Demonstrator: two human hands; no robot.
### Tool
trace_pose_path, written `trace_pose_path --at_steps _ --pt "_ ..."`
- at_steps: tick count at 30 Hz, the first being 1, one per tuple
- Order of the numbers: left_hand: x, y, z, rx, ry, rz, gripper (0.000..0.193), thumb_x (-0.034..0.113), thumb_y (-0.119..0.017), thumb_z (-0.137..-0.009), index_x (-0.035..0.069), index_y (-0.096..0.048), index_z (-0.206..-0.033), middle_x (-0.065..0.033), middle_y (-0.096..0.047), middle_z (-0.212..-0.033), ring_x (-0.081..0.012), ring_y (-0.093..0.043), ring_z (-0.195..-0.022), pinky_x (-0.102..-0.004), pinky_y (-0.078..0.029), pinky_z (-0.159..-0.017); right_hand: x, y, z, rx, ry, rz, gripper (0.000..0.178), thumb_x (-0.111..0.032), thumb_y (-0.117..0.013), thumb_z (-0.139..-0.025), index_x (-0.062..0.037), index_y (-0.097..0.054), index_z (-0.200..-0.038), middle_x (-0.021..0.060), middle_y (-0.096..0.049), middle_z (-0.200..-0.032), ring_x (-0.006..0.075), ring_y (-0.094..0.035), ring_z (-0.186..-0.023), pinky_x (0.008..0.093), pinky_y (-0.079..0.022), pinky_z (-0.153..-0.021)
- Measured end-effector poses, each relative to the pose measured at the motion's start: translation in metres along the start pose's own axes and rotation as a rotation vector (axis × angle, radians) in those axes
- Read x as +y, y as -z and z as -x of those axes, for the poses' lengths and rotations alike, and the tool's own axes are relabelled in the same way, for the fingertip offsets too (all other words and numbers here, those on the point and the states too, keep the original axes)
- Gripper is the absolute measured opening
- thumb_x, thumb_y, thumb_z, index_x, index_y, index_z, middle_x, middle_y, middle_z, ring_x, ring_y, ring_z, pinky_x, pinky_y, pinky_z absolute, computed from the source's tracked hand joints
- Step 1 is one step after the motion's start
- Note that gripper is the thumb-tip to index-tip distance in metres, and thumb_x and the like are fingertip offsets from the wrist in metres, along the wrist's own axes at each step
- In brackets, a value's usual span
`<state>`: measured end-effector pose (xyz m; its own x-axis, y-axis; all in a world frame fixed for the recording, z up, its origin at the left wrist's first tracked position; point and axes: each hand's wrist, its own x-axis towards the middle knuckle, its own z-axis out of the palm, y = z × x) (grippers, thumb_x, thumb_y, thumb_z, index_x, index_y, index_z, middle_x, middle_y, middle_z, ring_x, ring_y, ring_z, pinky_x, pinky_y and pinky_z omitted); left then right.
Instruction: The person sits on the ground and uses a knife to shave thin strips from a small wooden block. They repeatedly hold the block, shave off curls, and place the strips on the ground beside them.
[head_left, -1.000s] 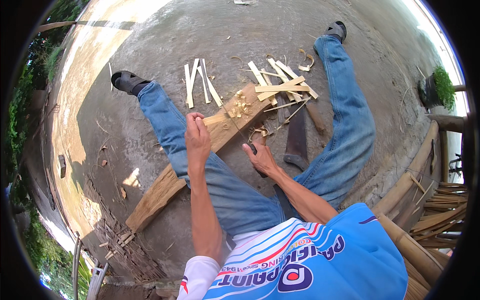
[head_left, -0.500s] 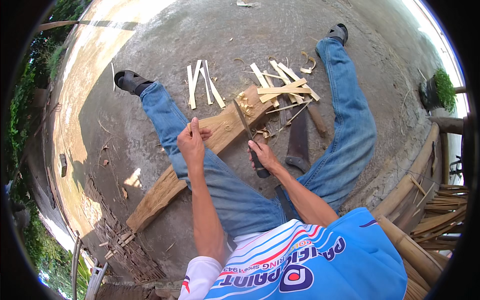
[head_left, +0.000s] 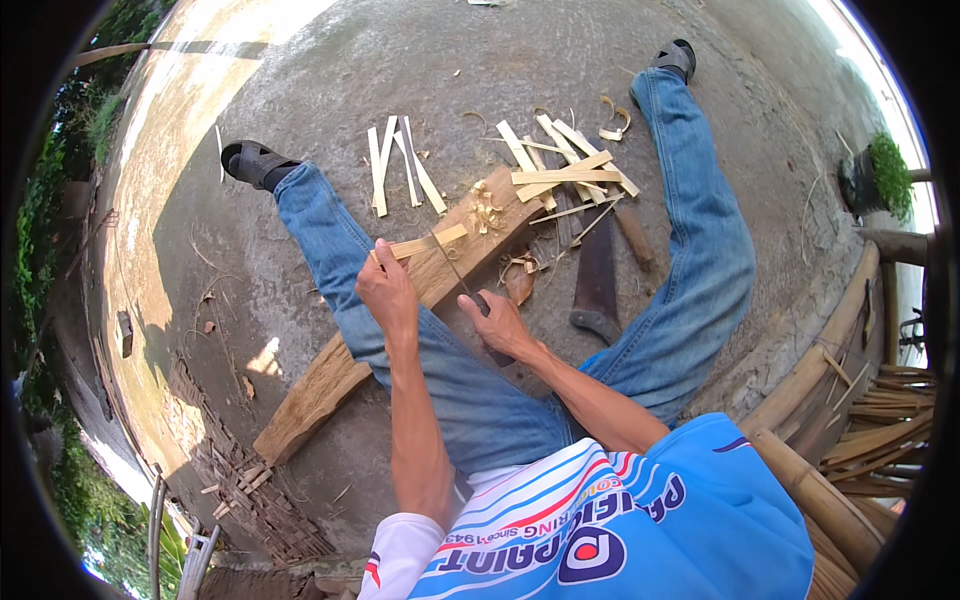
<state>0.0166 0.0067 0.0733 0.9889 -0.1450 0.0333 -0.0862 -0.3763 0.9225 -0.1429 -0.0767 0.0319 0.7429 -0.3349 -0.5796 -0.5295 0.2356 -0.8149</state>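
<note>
A thick wooden beam [head_left: 315, 395] slants across the ground, partly under my left leg. My left hand [head_left: 388, 285] is closed on the near end of a pale bamboo strip [head_left: 425, 242], whose far part lies along the beam. In my right hand [head_left: 500, 325] is the dark handle of a knife [head_left: 447, 258]. Its thin blade, seen nearly edge-on, crosses over the strip; whether it touches cannot be told. Curled shavings [head_left: 485, 212] sit on the beam just beyond the strip's end.
Several cut strips [head_left: 565, 175] lie crossed beyond the beam, with more strips [head_left: 382, 165] to their left. A broad dark blade [head_left: 596, 270] and a wooden handle [head_left: 634, 238] rest by my right leg. Bamboo poles [head_left: 815, 490] stand at right, near a potted plant [head_left: 885, 180].
My right hand has moved left and slightly nearer, bringing the knife blade from beside the strip to across it. My left hand has shifted only slightly, still holding the strip.
</note>
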Motion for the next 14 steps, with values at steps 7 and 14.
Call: trace_pose_path --at_steps 7,14 --pt "0.009 0.0 0.002 -0.048 -0.002 -0.033 0.05 0.031 -0.049 -0.112 -0.013 -0.07 -0.096 -0.0172 -0.075 -0.083 -0.0218 -0.077 -0.078 -0.0328 -0.064 -0.069 0.031 -0.002 -0.006 0.137 0.341 0.147 0.054 -0.049 -0.061 -0.103 0.0036 -0.057 -0.09 0.0184 -0.061 -0.063 0.0293 -0.065 -0.055 0.0436 -0.05 -0.055" --pt "-0.001 -0.001 0.003 -0.048 0.025 0.068 0.046 0.029 -0.051 -0.112 -0.01 -0.071 -0.099 -0.0179 -0.075 -0.086 -0.0248 -0.078 -0.083 -0.0335 -0.065 -0.073 0.037 0.007 -0.007 0.119 0.273 0.321 0.048 -0.049 -0.064 -0.102 -0.0017 -0.064 -0.097 0.0169 -0.074 -0.077 0.0329 -0.074 -0.068 0.044 -0.054 -0.062"
